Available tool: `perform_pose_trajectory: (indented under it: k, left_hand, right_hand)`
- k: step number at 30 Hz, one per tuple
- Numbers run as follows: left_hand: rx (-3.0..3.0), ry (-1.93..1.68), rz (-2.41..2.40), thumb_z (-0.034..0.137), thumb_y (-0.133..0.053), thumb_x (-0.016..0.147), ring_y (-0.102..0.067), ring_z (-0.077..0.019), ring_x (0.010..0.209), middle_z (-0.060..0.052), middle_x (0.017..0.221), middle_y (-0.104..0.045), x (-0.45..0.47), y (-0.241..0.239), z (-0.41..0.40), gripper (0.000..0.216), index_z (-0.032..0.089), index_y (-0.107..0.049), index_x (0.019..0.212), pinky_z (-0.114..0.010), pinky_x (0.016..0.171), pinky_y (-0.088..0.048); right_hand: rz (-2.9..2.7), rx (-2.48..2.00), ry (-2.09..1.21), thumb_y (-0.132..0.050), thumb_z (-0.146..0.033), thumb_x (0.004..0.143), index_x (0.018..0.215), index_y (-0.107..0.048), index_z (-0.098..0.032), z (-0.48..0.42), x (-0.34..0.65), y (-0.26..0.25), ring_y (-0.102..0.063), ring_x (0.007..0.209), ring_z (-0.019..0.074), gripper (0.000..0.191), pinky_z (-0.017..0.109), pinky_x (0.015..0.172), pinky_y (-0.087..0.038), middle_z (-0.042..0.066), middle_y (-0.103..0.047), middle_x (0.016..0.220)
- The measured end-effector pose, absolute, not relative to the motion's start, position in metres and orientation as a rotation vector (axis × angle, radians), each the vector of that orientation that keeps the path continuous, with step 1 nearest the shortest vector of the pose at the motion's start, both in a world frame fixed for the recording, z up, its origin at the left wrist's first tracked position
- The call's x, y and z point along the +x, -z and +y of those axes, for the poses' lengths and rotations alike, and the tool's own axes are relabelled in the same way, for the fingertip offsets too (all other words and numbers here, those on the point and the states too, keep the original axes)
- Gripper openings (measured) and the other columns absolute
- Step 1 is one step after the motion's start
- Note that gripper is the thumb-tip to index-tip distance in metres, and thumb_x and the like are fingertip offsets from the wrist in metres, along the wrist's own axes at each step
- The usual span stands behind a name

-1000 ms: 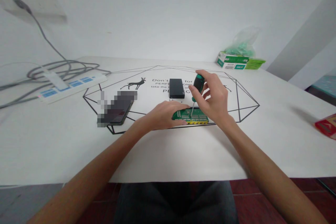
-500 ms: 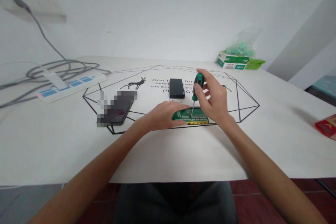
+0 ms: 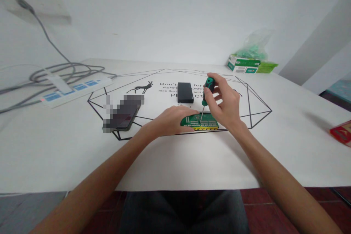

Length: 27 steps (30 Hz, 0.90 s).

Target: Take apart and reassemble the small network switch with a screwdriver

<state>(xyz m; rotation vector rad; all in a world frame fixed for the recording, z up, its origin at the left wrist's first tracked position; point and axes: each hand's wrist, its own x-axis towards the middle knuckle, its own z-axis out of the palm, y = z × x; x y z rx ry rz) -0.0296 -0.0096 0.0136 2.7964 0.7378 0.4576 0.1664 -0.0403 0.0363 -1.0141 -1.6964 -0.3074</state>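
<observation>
White table lettered "Don't", "for"; right hand grips screwdriver.

left hand covers left end of board. tip of screwdriver too small to tell what it meets. right hand hides part of black print; box blocks some lettering. phone partly pixelated. red packet cut by right edge, cables by left, forearms by bottom.

Dark grey trousers (blackish between the legs) — both forearms bare.
</observation>
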Motion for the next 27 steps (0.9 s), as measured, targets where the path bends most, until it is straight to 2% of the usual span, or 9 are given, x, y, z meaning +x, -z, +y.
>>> perform_pose_trajectory:
  k: [6,12,17,23,27]
  left_hand:
    - [2.791,-0.446,0.746,0.036,-0.070,0.084,-0.063,-0.0276,0.114,-0.011,0.127,-0.067,-0.0299,-0.0132,-0.0094,0.051,0.018,-0.058,0.130,-0.042,0.097,-0.048]
    - [2.808,-0.447,0.744,0.036,-0.069,0.084,-0.063,-0.0267,0.114,-0.010,0.127,-0.066,-0.0300,-0.0127,-0.0091,0.050,0.019,-0.058,0.130,-0.041,0.097,-0.048]
    - [2.819,-0.465,0.733,0.036,-0.069,0.085,-0.063,-0.0268,0.113,-0.010,0.126,-0.067,-0.0301,-0.0122,-0.0088,0.050,0.019,-0.058,0.130,-0.040,0.096,-0.049]
    - [2.814,-0.450,0.746,0.036,-0.068,0.085,-0.063,-0.0265,0.113,-0.010,0.126,-0.067,-0.0287,-0.0140,-0.0103,0.050,0.018,-0.057,0.131,-0.040,0.096,-0.049]
    - [2.815,-0.445,0.756,0.035,-0.069,0.085,-0.064,-0.0271,0.112,-0.011,0.125,-0.067,-0.0285,-0.0138,-0.0102,0.050,0.017,-0.058,0.130,-0.040,0.096,-0.049]
  right_hand:
    - [-1.686,-1.013,0.350,-0.059,-0.035,0.090,0.118,-0.060,-0.022,-0.0397,0.1664,-0.0377,-0.059,0.060,0.0122,0.031,0.025,0.051,-0.050,0.003,-0.066,0.085]
    - [-1.687,-0.986,0.338,-0.047,-0.026,0.095,0.124,-0.057,-0.021,-0.0403,0.1672,-0.0361,-0.063,0.064,0.0116,0.030,0.022,0.049,-0.049,0.005,-0.069,0.092]
    - [-1.671,-1.003,0.385,-0.060,-0.035,0.090,0.117,-0.061,-0.021,-0.0396,0.1670,-0.0369,-0.061,0.064,0.0126,0.031,0.024,0.053,-0.052,0.003,-0.068,0.086]
    - [-1.655,-0.993,0.353,-0.048,-0.028,0.095,0.122,-0.059,-0.021,-0.0393,0.1668,-0.0360,-0.064,0.067,0.0125,0.030,0.023,0.052,-0.052,0.005,-0.069,0.091]
    - [-1.651,-0.981,0.383,-0.058,-0.032,0.091,0.116,-0.060,-0.021,-0.0391,0.1665,-0.0365,-0.060,0.063,0.0119,0.028,0.023,0.049,-0.051,0.004,-0.068,0.088]
